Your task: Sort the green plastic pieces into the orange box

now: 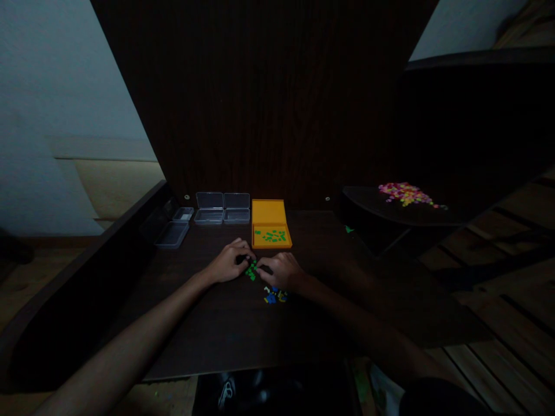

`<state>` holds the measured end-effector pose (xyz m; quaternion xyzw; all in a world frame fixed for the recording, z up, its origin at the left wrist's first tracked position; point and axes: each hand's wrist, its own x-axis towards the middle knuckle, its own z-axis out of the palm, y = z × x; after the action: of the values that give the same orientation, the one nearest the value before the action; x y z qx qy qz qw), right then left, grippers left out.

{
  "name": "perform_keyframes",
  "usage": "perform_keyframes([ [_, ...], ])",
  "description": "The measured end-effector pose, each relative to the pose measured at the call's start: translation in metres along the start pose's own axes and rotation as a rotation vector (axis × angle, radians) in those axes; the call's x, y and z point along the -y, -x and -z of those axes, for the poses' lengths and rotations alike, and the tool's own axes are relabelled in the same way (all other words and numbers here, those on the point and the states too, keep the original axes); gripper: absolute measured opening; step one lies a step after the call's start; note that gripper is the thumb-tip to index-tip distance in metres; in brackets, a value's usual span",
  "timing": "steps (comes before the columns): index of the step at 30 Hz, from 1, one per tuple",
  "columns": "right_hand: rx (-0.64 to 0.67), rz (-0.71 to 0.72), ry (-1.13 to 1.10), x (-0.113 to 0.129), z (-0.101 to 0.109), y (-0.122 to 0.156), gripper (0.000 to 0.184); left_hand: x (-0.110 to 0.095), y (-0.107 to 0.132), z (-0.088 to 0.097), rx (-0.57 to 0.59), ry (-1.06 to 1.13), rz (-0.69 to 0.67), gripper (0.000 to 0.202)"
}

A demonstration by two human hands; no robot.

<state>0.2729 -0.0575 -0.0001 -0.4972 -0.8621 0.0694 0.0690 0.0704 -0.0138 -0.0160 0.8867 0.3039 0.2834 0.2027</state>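
Observation:
Between my two hands, a small pile of bright green plastic pieces (251, 271) lies on the dark wooden tabletop. From the left, my left hand (232, 262) reaches the pile with curled fingers, its thumb and forefinger pinched at the green pieces. My right hand (282, 271) meets the pile's right side, also in a pinch at the green pieces. The dim light blurs exactly what sits between the fingertips. Just below my right hand is a pile of blue, yellow and whitish pieces (272, 299). An open yellow box (269, 212) stands beyond my hands, with scattered green pieces (274, 236) inside.
Clear plastic boxes (210, 217) with raised lids stand left of the yellow box. Another clear container (172, 236) lies farther left. A colourful heap of small pieces (406, 193) covers part of a raised shelf at right. A tall dark panel (277, 104) closes off the back.

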Motion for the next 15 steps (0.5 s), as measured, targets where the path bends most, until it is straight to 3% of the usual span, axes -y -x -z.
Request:
perform_keyframes([
  [15, 0.038, -0.098, 0.020, 0.0022, 0.0012, 0.0018, 0.034, 0.0001, -0.0001, 0.0012, 0.014, 0.013, -0.019, 0.012],
])
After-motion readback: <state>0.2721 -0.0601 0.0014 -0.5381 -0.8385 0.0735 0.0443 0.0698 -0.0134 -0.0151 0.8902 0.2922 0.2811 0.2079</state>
